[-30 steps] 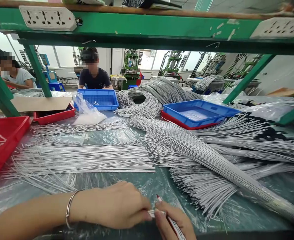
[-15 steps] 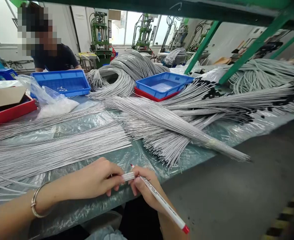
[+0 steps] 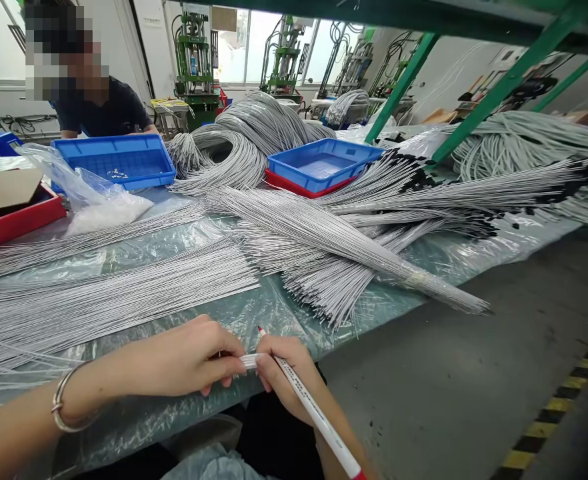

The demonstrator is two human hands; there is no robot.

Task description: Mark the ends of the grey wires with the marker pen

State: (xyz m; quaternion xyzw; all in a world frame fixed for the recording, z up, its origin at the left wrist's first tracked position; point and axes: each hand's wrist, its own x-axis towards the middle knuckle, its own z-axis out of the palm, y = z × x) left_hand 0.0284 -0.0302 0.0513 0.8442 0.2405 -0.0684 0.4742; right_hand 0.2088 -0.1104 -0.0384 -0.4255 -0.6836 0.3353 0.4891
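Note:
My left hand (image 3: 187, 353) pinches a small bundle of thin white cables (image 3: 250, 361) near the table's front edge. Against the other end of that bundle, the thumb and fingers of my right hand (image 3: 289, 370) are closed. A white marker pen (image 3: 311, 407) with red ends also rests in my right hand, its red tip pointing up and away, clear of the cables. Behind my left hand, a broad layer of straight grey cables (image 3: 174, 287) lies flat. A thick bundled sheaf (image 3: 334, 233) crosses other cables to the right, over loose ends (image 3: 334, 293).
Coiled cable (image 3: 234, 160) sits farther back beside a blue tray (image 3: 324, 180) stacked on a red one. Another blue tray (image 3: 119, 179) and a bag of white pieces (image 3: 109, 210) stand at left. A person (image 3: 99, 107) is across the table. Green bars (image 3: 404, 83) slant down at right.
The view has shifted slightly, so the scene sits a little higher and farther left. My hands have drawn slightly closer together, with less of the small bundle showing between them.

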